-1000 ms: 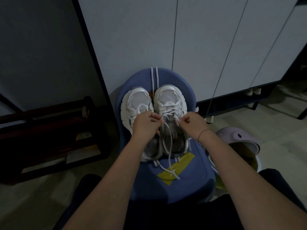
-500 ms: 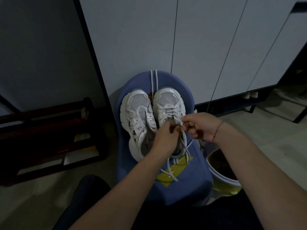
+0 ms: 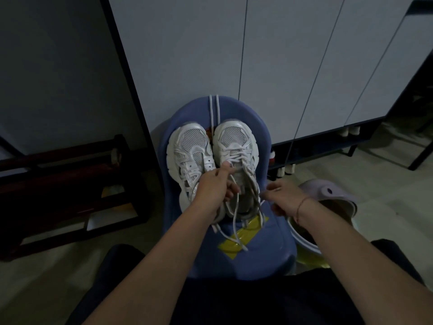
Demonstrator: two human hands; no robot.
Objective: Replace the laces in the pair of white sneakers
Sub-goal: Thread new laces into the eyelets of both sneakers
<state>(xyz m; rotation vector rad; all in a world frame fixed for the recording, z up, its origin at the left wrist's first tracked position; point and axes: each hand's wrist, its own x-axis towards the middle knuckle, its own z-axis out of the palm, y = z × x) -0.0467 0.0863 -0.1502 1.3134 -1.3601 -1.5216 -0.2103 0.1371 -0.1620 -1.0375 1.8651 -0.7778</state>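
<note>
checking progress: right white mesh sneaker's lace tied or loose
Loose: the white lace trails untied from the right white mesh sneaker over the blue plastic chair.

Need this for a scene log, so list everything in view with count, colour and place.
sneakers: 2, white, side by side on the chair seat, toes toward the cabinet
lace: 1, white, threaded in the right-side sneaker, ends trailing over the seat
spare lace strands: 2, white, draped over the chair back
chair: 1, blue, before the cabinet
tape patch: 1, yellow, on the seat
cabinet doors: several, pale grey, behind the chair
wooden rack: 1, dark, floor at left
bin: 1, lilac lid, right of the chair
left hand: pinches the lace over the sneaker
right hand: pinches a lace strand beside it
</note>
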